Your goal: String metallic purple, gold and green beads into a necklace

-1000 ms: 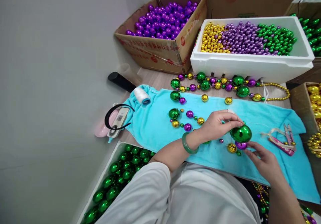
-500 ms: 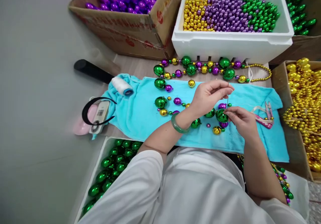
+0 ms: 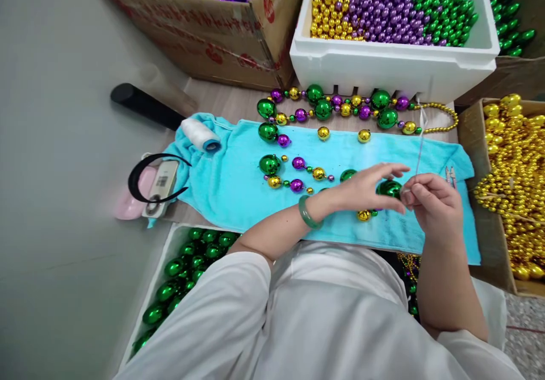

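Observation:
My right hand (image 3: 436,201) is closed in a pinch on a long thin needle (image 3: 419,155), which points upward and looks blurred. Beside it, my left hand (image 3: 370,190) has its thumb and fingers spread around a large green bead (image 3: 388,189); whether they touch it I cannot tell. A jade-green bangle (image 3: 310,212) circles the left wrist. Under both hands lies a turquoise towel (image 3: 238,190), with a gold bead (image 3: 364,215) just below the left hand. Purple beads (image 3: 298,163), gold beads (image 3: 319,173) and another large green bead (image 3: 269,165) rest farther left on it.
A finished-looking bead strand (image 3: 323,109) lies behind the towel. Beyond stands a white foam box (image 3: 392,62) of small beads, with a carton (image 3: 204,39) of purple ones. Gold strands fill the right-hand carton (image 3: 494,198). A thread spool (image 3: 200,134) and black headband (image 3: 135,178) lie left.
My left hand has let go of the needle, moved down and opened near the green bead. My right hand has shifted right, now pinching the needle. The view has moved slightly.

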Action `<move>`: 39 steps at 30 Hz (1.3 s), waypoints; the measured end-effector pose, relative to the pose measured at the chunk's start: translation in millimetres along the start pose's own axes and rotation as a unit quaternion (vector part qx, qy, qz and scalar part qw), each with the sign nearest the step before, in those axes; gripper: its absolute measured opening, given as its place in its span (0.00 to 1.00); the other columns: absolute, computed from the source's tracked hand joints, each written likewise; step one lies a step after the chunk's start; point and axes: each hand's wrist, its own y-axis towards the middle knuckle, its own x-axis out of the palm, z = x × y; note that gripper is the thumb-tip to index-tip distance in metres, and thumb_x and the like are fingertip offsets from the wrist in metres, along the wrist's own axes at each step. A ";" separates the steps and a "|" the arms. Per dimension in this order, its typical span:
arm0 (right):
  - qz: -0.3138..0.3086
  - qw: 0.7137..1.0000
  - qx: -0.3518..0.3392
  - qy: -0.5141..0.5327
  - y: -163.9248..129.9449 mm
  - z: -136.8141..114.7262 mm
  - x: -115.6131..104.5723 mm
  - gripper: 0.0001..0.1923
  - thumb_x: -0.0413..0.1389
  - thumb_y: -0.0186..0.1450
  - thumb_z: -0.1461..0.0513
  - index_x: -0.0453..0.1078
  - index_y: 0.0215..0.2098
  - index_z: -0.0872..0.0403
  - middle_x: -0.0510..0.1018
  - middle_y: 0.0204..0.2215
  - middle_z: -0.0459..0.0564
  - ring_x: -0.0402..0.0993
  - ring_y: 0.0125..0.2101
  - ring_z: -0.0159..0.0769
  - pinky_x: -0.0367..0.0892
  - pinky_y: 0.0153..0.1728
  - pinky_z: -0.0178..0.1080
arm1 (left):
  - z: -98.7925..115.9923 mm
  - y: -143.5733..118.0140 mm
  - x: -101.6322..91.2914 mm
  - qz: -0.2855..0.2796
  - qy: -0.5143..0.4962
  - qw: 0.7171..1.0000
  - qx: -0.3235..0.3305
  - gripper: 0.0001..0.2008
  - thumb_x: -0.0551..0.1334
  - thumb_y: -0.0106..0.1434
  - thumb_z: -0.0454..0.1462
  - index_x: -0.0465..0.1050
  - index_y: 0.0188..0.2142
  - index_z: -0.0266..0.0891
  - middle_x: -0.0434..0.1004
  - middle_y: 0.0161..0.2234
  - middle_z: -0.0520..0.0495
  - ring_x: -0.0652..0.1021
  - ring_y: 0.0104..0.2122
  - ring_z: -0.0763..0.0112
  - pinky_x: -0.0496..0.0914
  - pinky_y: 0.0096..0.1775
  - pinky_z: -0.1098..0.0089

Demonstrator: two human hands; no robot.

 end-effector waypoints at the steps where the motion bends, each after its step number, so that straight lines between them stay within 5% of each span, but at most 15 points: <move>1: 0.006 1.000 -0.013 0.007 -3.1 -8.3 2.7 0.08 0.60 0.61 0.57 0.72 0.33 0.54 0.68 0.19 0.43 0.65 0.21 0.29 0.59 0.21 0.34 | -4.0 -3.7 7.0 -0.024 0.030 0.999 0.003 0.38 0.72 0.48 0.46 0.64 0.57 0.38 0.69 0.55 0.38 0.71 0.54 0.58 0.65 0.55 0.61; 7: 0.107 0.984 -0.134 0.055 -14.3 -58.5 11.6 0.07 0.63 0.57 0.59 0.72 0.28 0.53 0.66 0.18 0.42 0.60 0.18 0.28 0.61 0.20 0.35 | -27.2 -31.3 30.1 -0.097 0.122 0.987 -0.040 0.49 0.72 0.49 0.46 0.50 0.64 0.40 0.71 0.54 0.37 0.73 0.51 0.55 0.68 0.49 0.62; 11: 0.178 0.963 -0.182 0.085 -10.8 -74.6 -1.8 0.03 0.62 0.56 0.63 0.73 0.26 0.54 0.64 0.15 0.42 0.58 0.17 0.28 0.57 0.18 0.34 | -27.3 -54.3 15.0 -0.155 0.281 0.937 -0.141 0.36 0.66 0.57 0.43 0.55 0.62 0.41 0.77 0.44 0.43 0.77 0.42 0.60 0.68 0.39 0.67; 14: 0.222 0.952 -0.189 0.090 -9.1 -74.7 -20.1 0.03 0.59 0.58 0.66 0.73 0.26 0.55 0.64 0.15 0.43 0.59 0.18 0.28 0.56 0.20 0.34 | -16.9 -72.1 -10.6 -0.167 0.377 0.894 -0.176 0.26 0.61 0.60 0.40 0.62 0.57 0.40 0.76 0.48 0.42 0.77 0.45 0.59 0.67 0.38 0.69; 21: 0.253 0.961 -0.078 0.081 -14.0 -29.2 -53.0 0.04 0.63 0.53 0.64 0.72 0.25 0.56 0.64 0.16 0.43 0.60 0.19 0.29 0.56 0.19 0.34 | 4.3 -107.5 -77.6 -0.164 0.546 0.778 -0.264 0.13 0.58 0.59 0.36 0.69 0.44 0.39 0.77 0.43 0.43 0.78 0.41 0.58 0.66 0.34 0.68; 27: 0.241 0.968 0.038 0.067 -15.4 32.3 -52.9 0.13 0.67 0.49 0.59 0.70 0.27 0.56 0.66 0.18 0.42 0.63 0.20 0.26 0.58 0.19 0.32 | -7.4 -122.1 -94.3 -0.158 0.615 0.710 -0.305 0.15 0.61 0.59 0.38 0.68 0.45 0.35 0.76 0.42 0.37 0.77 0.41 0.54 0.66 0.39 0.63; 32: 0.216 0.971 0.072 0.068 -18.4 48.2 -48.3 0.13 0.68 0.50 0.57 0.72 0.28 0.56 0.66 0.17 0.42 0.63 0.20 0.27 0.58 0.19 0.31 | -3.2 -118.0 -100.3 -0.150 0.593 0.723 -0.321 0.22 0.67 0.55 0.44 0.69 0.46 0.37 0.76 0.43 0.39 0.77 0.43 0.56 0.67 0.41 0.64; 35: 0.188 0.977 0.073 0.069 -14.6 48.5 -42.9 0.12 0.67 0.53 0.57 0.73 0.30 0.55 0.66 0.17 0.43 0.64 0.21 0.28 0.59 0.19 0.32 | 11.8 -94.0 -118.9 -0.135 0.580 0.745 -0.300 0.22 0.65 0.57 0.49 0.71 0.45 0.37 0.77 0.43 0.40 0.77 0.42 0.57 0.68 0.40 0.65; 39: 0.162 0.982 0.065 0.074 -4.8 50.7 -31.3 0.11 0.66 0.55 0.56 0.74 0.31 0.54 0.67 0.18 0.45 0.65 0.21 0.30 0.60 0.20 0.33 | 29.4 -21.7 -161.8 0.030 0.597 0.781 -0.180 0.17 0.57 0.65 0.46 0.72 0.46 0.38 0.76 0.44 0.42 0.76 0.45 0.61 0.68 0.45 0.65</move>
